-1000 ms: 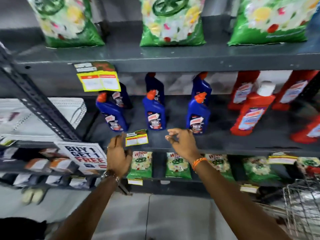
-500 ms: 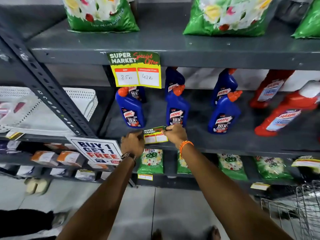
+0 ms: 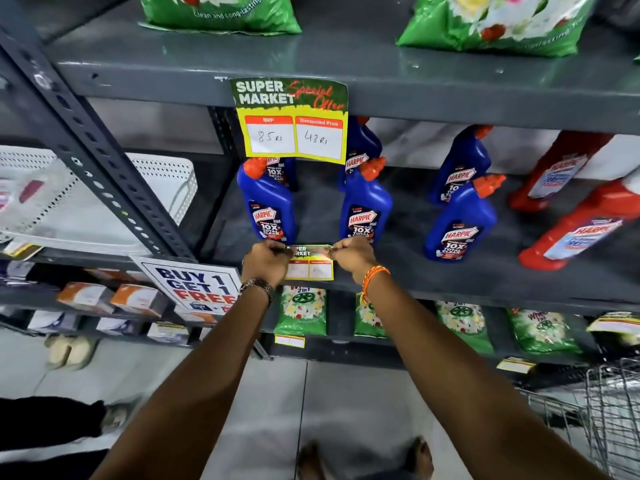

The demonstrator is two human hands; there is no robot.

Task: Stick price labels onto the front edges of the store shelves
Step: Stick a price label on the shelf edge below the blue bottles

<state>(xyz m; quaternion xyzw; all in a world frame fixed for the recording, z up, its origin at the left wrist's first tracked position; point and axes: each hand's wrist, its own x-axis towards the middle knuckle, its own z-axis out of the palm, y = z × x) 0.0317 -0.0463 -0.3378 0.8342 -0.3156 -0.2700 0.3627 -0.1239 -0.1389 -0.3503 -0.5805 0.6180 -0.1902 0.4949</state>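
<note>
A small green-and-yellow price label (image 3: pixel 310 263) lies against the front edge of the middle grey shelf (image 3: pixel 485 289), below the blue bottles. My left hand (image 3: pixel 266 263) pinches its top left corner and my right hand (image 3: pixel 351 258) pinches its top right corner. The fingers hide both upper corners. A larger label of the same design (image 3: pixel 291 121), marked 85 and 43, hangs from the front edge of the upper shelf (image 3: pixel 485 98).
Blue bottles (image 3: pixel 270 202) and red bottles (image 3: pixel 571 233) stand on the middle shelf. Green bags (image 3: pixel 304 310) fill the shelf below and the top shelf. A "buy 1 get 1 free" sign (image 3: pixel 194 287) sits left. A wire cart (image 3: pixel 609 410) is at lower right.
My right hand came in to the label's right corner and my left hand closed on its left corner. The label has dropped down onto the shelf's front edge. The view has shifted leftward and closer.
</note>
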